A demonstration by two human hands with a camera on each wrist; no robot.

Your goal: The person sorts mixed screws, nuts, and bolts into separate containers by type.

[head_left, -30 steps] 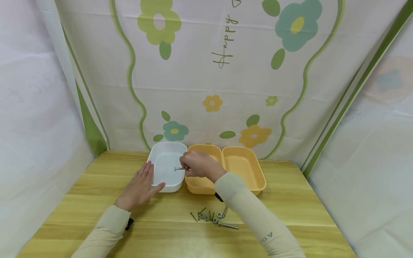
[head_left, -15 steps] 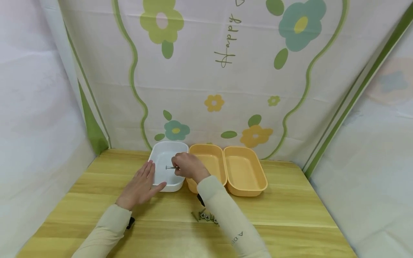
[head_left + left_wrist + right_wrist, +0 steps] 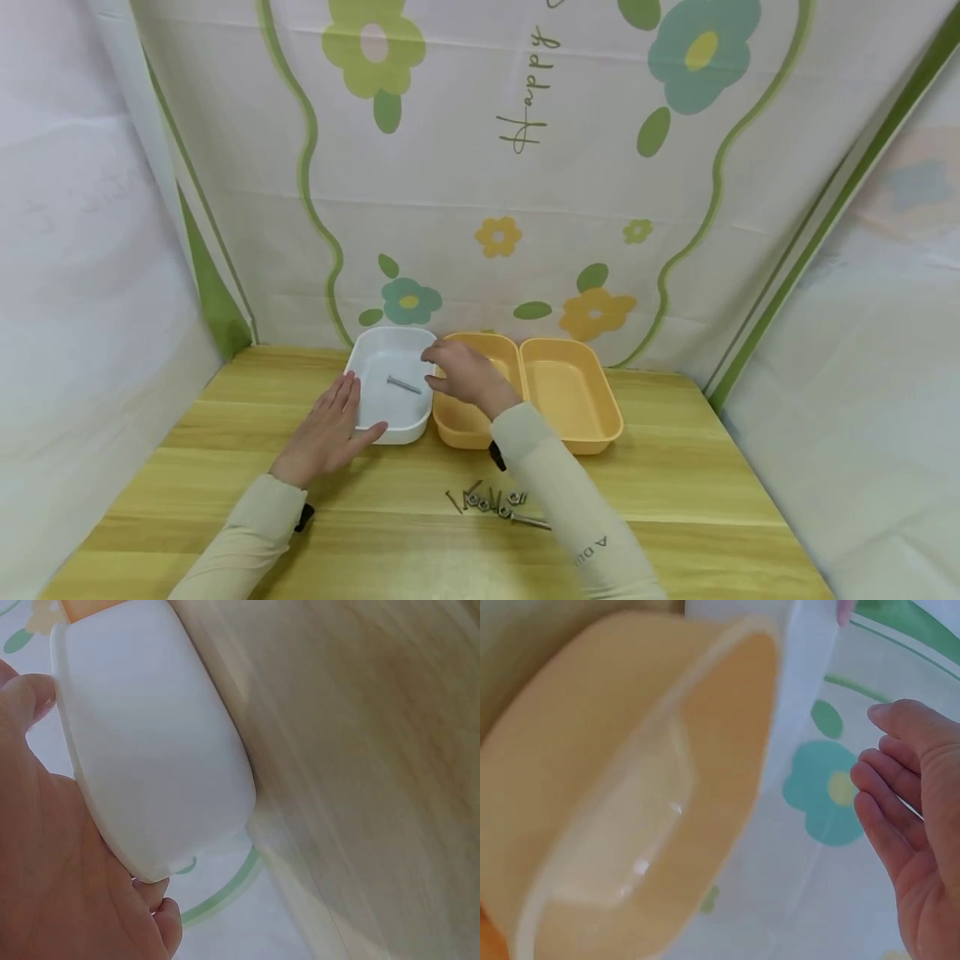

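A silver bolt point(image 3: 404, 384) lies on the floor of the white bin point(image 3: 393, 415) in the head view. My left hand point(image 3: 324, 437) rests on this bin's near-left corner, with straight, spread fingers along the left rim and the thumb over the front edge. In the left wrist view, the hand point(image 3: 60, 855) touches the rim of the white bin point(image 3: 150, 735). Above the boundary of the white bin and the middle yellow bin point(image 3: 465, 435), my right hand point(image 3: 468, 377) holds nothing. The right wrist view shows its fingers point(image 3: 889, 780) loosely bent, thumb apart.
A second yellow bin point(image 3: 570, 400) adjoins the middle one on the right. Several screws and nuts point(image 3: 483, 504) lie in a pile on the wooden table point(image 3: 390, 542), with a larger bolt point(image 3: 528, 522) partly behind the right sleeve. A flower-printed cloth point(image 3: 450, 183) hangs behind the bins.
My right hand moved left over the white bin with the bolt, let it go there, and drew back right with its fingers parted. The left hand stays in place.
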